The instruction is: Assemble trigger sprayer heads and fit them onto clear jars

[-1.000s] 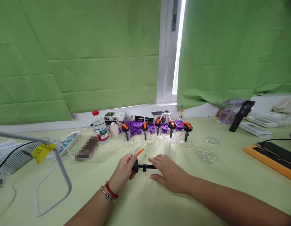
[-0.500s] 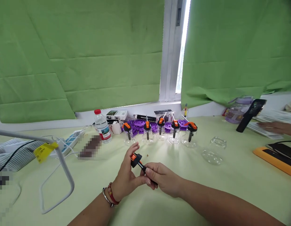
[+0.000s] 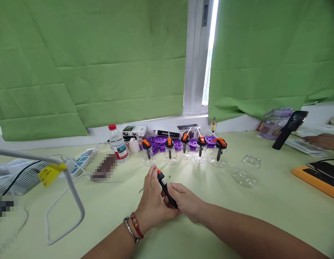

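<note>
Nozzle (image 3: 164,185) in tight two-handed grip

I see a water bottle (image 3: 117,143); left of it a power strip (image 3: 76,163), right of it purple plastic pieces (image 3: 159,140), far right a purple jug (image 3: 275,124).

Both forearms show bare, uncovered along the whole length in view. The left wrist carries the only ornaments — a red cord bracelet (image 3: 137,226), nearer the left hand (image 3: 153,201), and a thin silver-coloured metal bangle (image 3: 129,230) just behind it toward the elbow. The right hand (image 3: 186,202) and its forearm are likewise bare from fingertips to the frame's edge.
</note>
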Demonstrator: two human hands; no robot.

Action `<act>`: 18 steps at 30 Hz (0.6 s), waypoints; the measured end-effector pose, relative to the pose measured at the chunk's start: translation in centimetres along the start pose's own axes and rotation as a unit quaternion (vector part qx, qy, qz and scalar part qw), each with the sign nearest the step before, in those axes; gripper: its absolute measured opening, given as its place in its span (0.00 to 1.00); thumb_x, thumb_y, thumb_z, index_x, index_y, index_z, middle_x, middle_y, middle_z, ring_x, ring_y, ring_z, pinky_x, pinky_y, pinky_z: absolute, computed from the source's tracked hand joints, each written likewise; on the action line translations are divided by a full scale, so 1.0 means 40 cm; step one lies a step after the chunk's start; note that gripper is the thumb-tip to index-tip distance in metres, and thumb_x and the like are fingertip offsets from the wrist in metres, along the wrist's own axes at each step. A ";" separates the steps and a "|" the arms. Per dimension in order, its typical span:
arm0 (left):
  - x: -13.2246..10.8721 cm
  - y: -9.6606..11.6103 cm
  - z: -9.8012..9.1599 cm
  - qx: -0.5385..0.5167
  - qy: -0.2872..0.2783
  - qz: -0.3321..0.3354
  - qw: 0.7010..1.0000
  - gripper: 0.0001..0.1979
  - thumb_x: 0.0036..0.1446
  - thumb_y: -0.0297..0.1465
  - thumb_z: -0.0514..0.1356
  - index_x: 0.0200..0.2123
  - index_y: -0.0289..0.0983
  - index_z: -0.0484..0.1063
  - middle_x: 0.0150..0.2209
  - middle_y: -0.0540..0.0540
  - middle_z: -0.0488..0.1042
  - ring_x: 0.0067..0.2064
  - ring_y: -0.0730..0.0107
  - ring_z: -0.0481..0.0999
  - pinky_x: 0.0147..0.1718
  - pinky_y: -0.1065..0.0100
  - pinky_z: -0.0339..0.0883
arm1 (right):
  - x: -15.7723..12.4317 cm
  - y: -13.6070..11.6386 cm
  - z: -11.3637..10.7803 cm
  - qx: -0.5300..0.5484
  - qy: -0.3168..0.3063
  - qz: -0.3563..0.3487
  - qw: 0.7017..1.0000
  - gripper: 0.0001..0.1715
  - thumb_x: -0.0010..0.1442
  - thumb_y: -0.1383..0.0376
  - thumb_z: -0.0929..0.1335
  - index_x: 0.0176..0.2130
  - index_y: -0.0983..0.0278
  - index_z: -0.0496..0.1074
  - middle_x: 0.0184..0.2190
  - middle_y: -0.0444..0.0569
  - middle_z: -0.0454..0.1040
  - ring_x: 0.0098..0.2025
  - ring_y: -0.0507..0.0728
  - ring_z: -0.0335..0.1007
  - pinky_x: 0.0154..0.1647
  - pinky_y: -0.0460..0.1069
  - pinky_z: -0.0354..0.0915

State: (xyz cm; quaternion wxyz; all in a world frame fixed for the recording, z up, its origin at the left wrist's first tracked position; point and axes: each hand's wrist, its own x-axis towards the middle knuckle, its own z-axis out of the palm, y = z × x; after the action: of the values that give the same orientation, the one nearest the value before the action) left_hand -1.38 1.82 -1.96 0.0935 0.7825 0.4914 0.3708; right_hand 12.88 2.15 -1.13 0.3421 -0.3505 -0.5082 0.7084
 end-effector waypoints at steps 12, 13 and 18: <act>0.006 -0.003 0.012 -0.019 -0.001 -0.062 0.998 0.48 0.34 0.38 0.66 0.57 0.36 0.45 0.54 0.34 0.54 0.56 0.44 0.60 0.53 0.45 0.59 | 0.026 0.022 -0.019 0.030 0.002 0.003 1.000 0.29 0.56 0.42 0.65 0.32 0.67 0.69 0.25 0.46 0.69 0.27 0.50 0.62 0.31 0.47 0.56; 0.006 -0.004 0.013 -0.021 -0.001 -0.064 0.998 0.48 0.34 0.38 0.66 0.57 0.36 0.45 0.54 0.34 0.54 0.56 0.43 0.60 0.52 0.45 0.59 | 0.028 0.024 -0.021 0.033 -0.001 0.003 0.999 0.29 0.56 0.42 0.65 0.32 0.67 0.70 0.26 0.46 0.69 0.27 0.50 0.62 0.32 0.48 0.56; 0.008 -0.003 0.015 -0.023 -0.002 -0.056 0.998 0.45 0.35 0.38 0.66 0.56 0.36 0.49 0.52 0.37 0.57 0.54 0.46 0.62 0.51 0.47 0.61 | 0.036 0.025 -0.033 0.028 -0.009 0.019 0.999 0.29 0.55 0.42 0.66 0.32 0.67 0.71 0.27 0.46 0.70 0.28 0.51 0.63 0.33 0.48 0.59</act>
State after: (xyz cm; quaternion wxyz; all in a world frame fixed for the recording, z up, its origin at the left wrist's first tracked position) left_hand -0.98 2.27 -2.28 0.1333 0.7519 0.5260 0.3744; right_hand 13.13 3.76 -2.61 0.3332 -0.3438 -0.4847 0.7320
